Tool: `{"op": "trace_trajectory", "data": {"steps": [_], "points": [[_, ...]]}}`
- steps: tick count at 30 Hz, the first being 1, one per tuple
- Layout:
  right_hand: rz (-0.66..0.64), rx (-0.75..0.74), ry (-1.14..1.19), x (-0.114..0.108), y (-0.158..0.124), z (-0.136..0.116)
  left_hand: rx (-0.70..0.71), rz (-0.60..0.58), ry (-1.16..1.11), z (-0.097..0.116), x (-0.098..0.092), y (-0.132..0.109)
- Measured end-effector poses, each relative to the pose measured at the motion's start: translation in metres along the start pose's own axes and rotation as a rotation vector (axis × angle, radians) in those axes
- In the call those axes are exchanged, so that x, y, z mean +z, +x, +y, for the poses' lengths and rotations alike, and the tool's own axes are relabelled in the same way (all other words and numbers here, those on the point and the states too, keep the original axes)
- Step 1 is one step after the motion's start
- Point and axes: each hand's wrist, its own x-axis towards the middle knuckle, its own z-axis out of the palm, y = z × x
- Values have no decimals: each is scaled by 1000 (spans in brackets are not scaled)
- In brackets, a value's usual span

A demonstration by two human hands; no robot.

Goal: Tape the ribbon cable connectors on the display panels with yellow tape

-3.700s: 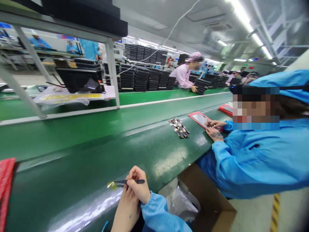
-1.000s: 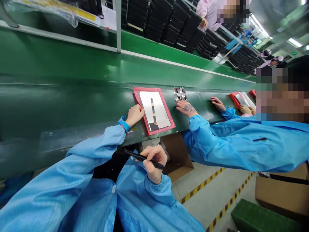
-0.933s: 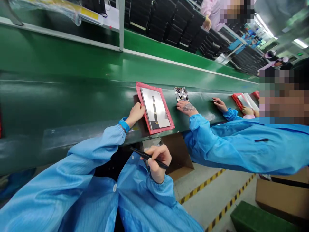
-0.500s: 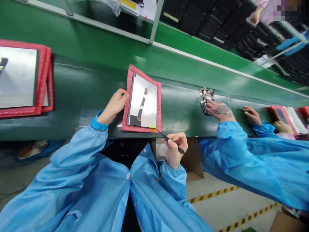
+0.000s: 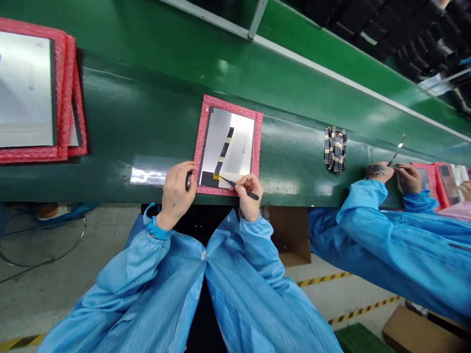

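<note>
The pointed tips of the black tweezers in my right hand sit at the yellow-marked end of the flat cable, which lies on a display panel on a red foam mat, with my fingers closed round the tweezers, pen-style, for fine control. My left hand curls over the mat's near edge, apparently to steady it, though I cannot tell if it truly grips. The mat lies near the front of the green worktop, within easy reach, with a bundle of taped strips off to my right.
</note>
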Motion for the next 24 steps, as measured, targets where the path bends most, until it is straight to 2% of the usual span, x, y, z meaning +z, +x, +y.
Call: {"op": "trace_trajectory", "data": {"steps": [8, 18, 24], "points": [[4, 14, -20, -1, 0, -2, 53, 7, 40, 1, -2, 1], [-32, 13, -37, 1, -1, -2, 42, -18, 45, -1, -2, -1], [-12, 27, -26, 1, -1, -2, 192, -15, -6, 1, -5, -5]]}}
